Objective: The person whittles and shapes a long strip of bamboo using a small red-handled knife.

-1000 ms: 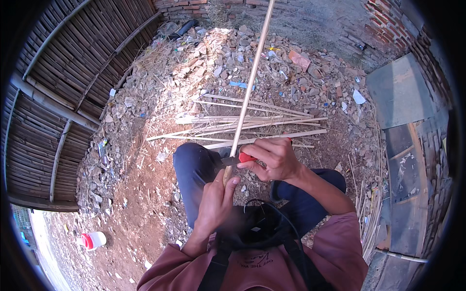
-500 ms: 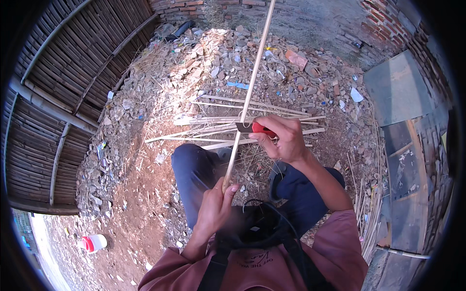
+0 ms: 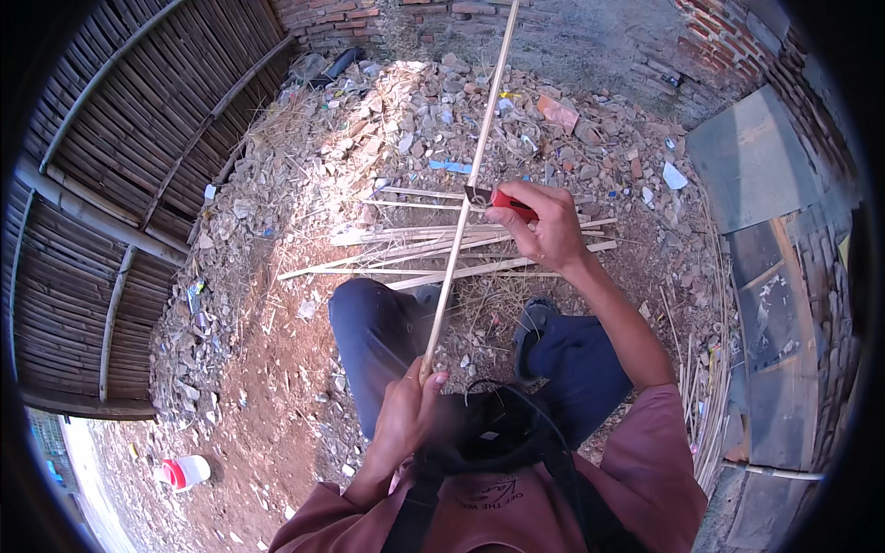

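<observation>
A long pale bamboo strip [image 3: 451,267] slants up from my lap past the top edge of the view. My left hand [image 3: 406,405] grips its lower end, thumb along the strip. Farther up, my right hand [image 3: 546,221] is closed round a red utility knife [image 3: 513,205]. Its dark blade lies across the strip, and a thin curled shaving [image 3: 478,200] shows at the blade. Beneath, several cut bamboo strips [image 3: 406,241] lie in a loose pile on the ground beyond my knees.
Rubble and litter [image 3: 433,111] cover the ground up to a brick wall [image 3: 498,23]. A bamboo-slat wall [image 3: 138,120] stands at left. A red-and-white plastic jug [image 3: 187,472] sits at lower left. Grey boards [image 3: 756,161] lean at right, with long thin strips [image 3: 708,415] beside them.
My right hand has slid the knife farther up the strip, away from me. My left hand keeps its grip on the lower end, almost in the same place.
</observation>
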`<action>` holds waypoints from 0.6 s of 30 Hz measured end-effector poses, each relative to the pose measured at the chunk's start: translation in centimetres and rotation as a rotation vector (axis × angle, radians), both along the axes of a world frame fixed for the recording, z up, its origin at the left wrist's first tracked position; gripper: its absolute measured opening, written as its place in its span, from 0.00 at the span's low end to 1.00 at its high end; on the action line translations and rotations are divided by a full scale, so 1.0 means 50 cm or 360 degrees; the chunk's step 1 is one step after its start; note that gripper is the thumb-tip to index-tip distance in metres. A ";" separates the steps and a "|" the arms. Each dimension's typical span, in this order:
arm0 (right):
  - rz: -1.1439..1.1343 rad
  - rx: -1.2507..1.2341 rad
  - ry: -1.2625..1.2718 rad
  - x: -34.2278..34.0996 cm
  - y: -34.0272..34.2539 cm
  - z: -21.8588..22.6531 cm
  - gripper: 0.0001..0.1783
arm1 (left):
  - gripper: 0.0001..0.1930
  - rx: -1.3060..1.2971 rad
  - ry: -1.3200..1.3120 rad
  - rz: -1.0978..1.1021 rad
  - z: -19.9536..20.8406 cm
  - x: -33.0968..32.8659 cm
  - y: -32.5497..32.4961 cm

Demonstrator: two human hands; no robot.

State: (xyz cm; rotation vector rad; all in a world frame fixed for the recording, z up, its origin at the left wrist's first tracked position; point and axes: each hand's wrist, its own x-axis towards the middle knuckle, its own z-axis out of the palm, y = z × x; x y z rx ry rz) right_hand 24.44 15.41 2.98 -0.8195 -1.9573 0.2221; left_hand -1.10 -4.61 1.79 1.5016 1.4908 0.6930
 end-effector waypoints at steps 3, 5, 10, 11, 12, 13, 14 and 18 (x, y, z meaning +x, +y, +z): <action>-0.0111 -0.0042 0.0024 0.015 0.027 0.027 0.15 | 0.23 -0.0007 0.0026 -0.0008 -0.017 -0.007 -0.016; -0.0147 -0.0052 -0.0034 0.030 0.052 0.037 0.16 | 0.21 -0.0056 0.0028 -0.0023 -0.013 -0.011 -0.021; -0.0151 -0.0067 -0.0166 0.037 0.110 0.059 0.19 | 0.19 -0.0076 0.0052 -0.0028 -0.001 -0.015 -0.021; -0.0120 0.0048 -0.0091 0.034 0.127 0.041 0.20 | 0.19 -0.0132 0.0035 -0.0015 0.007 -0.015 -0.020; -0.0123 0.0058 -0.0093 0.039 0.146 0.042 0.20 | 0.19 -0.0189 0.0018 -0.0002 0.012 -0.015 -0.017; -0.0213 -0.0015 -0.0024 0.040 0.172 0.048 0.21 | 0.19 -0.0181 0.0025 0.0013 0.004 -0.021 -0.024; -0.0319 -0.0082 0.0032 0.053 0.199 0.060 0.21 | 0.19 -0.0141 0.0028 -0.0028 -0.014 -0.025 -0.031; -0.0479 -0.0203 0.0095 0.093 0.302 0.078 0.25 | 0.21 0.0024 -0.0040 -0.0034 -0.040 -0.033 -0.059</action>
